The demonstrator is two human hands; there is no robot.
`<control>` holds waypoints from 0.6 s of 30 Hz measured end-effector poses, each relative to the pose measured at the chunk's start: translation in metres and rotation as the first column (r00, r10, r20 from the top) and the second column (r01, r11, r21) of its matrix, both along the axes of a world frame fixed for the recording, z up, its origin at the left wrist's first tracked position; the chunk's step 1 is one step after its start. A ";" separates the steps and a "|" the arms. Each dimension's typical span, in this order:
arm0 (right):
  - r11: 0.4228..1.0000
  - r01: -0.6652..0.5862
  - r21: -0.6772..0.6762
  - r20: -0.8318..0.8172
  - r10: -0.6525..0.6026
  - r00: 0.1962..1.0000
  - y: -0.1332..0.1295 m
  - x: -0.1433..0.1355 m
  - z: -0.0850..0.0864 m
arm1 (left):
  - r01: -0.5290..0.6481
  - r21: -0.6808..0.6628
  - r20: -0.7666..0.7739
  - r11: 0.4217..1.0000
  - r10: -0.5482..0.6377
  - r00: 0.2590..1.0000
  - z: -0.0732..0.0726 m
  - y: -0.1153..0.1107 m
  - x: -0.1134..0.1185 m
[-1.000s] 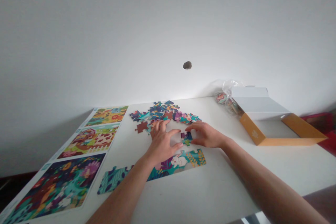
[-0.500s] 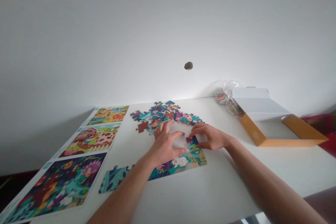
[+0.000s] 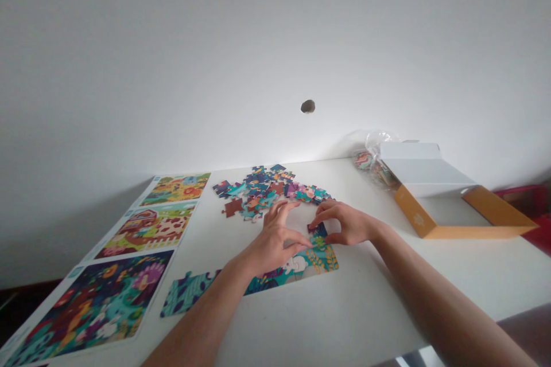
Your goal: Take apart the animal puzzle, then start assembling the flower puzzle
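A partly joined jigsaw puzzle strip [image 3: 297,266] lies on the white table, showing a white rabbit and yellow plants at its right end. My right hand [image 3: 346,223] has its fingers bent round a dark blue and purple puzzle piece [image 3: 317,230], which sits against the strip's upper right edge. My left hand [image 3: 278,241] hovers over the strip with its fingers spread; the thumb and index point toward that piece. Part of the strip is hidden under my left hand and forearm. Just beyond both hands is a heap of loose puzzle pieces [image 3: 262,186].
Along the left lies a sheet with several printed pictures [image 3: 103,304]. An opened orange and white box [image 3: 465,232] stands at the right, with a clear plastic bag [image 3: 376,163] of pieces behind it. The wall [image 3: 215,69] borders the table's back.
My left hand has shifted slightly right, its thumb nearer the piece. The piece under my right hand has settled closer against the strip; the right hand has barely moved.
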State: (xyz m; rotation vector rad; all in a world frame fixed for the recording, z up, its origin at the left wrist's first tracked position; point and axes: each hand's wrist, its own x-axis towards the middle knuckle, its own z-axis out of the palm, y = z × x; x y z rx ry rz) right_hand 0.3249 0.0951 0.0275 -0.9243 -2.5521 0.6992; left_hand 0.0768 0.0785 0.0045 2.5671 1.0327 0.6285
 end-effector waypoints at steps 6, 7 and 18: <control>1.000 0.007 -0.014 0.011 -0.007 1.000 -0.001 -0.001 0.002 | 0.018 0.009 0.002 1.000 -0.018 1.000 0.000 0.001 0.000; 1.000 0.009 -0.017 0.012 -0.008 1.000 -0.002 -0.001 0.002 | 0.021 0.014 0.004 1.000 -0.021 1.000 0.000 0.001 0.000; 1.000 0.009 -0.012 0.044 -0.008 0.999 -0.003 -0.003 0.002 | 0.044 -0.007 -0.006 0.999 -0.044 0.999 0.001 -0.001 0.000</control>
